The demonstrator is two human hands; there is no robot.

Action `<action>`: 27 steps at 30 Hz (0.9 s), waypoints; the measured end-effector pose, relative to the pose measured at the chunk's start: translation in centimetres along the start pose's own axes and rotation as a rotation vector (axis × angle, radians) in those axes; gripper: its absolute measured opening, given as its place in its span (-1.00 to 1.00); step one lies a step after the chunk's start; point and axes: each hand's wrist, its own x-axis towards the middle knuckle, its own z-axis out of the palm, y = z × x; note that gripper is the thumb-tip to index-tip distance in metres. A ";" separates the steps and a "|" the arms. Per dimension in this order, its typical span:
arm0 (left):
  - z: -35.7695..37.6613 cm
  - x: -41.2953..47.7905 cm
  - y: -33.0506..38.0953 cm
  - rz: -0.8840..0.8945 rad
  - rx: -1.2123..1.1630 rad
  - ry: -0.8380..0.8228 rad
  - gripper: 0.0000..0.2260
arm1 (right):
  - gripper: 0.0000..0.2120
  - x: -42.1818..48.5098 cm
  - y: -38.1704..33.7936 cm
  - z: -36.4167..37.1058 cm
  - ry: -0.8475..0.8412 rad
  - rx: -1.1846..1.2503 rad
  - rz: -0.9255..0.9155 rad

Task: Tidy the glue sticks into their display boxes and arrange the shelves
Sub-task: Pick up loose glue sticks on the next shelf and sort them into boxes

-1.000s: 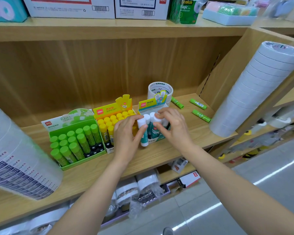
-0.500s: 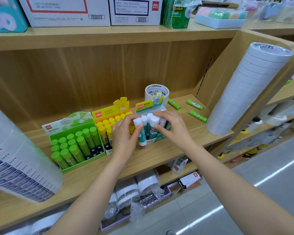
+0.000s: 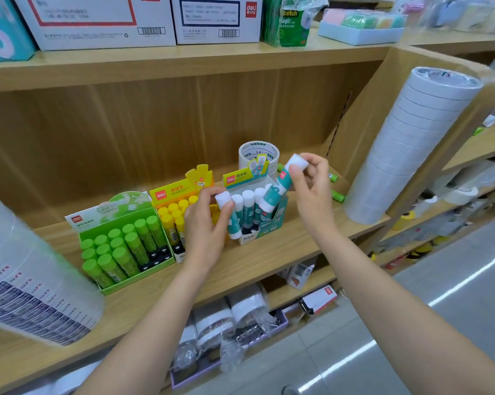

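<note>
Three display boxes stand in a row on the wooden shelf [image 3: 269, 260]: a green box [image 3: 143, 269] of green glue sticks, a yellow box [image 3: 172, 195] of yellow sticks, and a teal box [image 3: 272, 223] of white-capped teal sticks. My left hand [image 3: 209, 223] grips one teal glue stick [image 3: 231, 218] by its cap at the teal box's front left corner. My right hand [image 3: 311, 189] holds a second teal glue stick [image 3: 290, 172] lifted above the box, tilted. Another stick [image 3: 269, 199] leans slanted inside the box.
A tape roll [image 3: 259, 155] sits behind the teal box. Loose green glue sticks [image 3: 337, 196] lie at the shelf's back right. Tall stacks of tape stand at right [image 3: 408, 149] and at left [image 3: 26, 280]. Cartons [image 3: 98, 21] fill the shelf above.
My right hand has lifted a teal stick up and out of the box. My left hand keeps its hold on the stick at the front corner. The camera moved closer.
</note>
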 end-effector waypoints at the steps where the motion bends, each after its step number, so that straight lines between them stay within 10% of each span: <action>1: 0.1 -0.1 0.4 -0.004 -0.041 0.007 -0.73 | -0.80 0.0 0.2 -0.5 0.018 -0.016 0.003; 10: 4.9 -3.3 4.4 -0.034 -0.194 -0.239 -0.84 | -0.88 -3.6 2.1 -6.5 -0.242 -0.126 0.130; 18: 15.7 -7.7 10.5 -0.522 -0.374 -0.448 -0.77 | -0.87 -4.5 4.0 -18.4 -0.174 0.171 0.650; 27: 34.2 -13.6 19.6 -0.540 -0.591 -0.465 -0.84 | -0.64 -4.7 5.6 -40.6 0.024 -0.012 0.441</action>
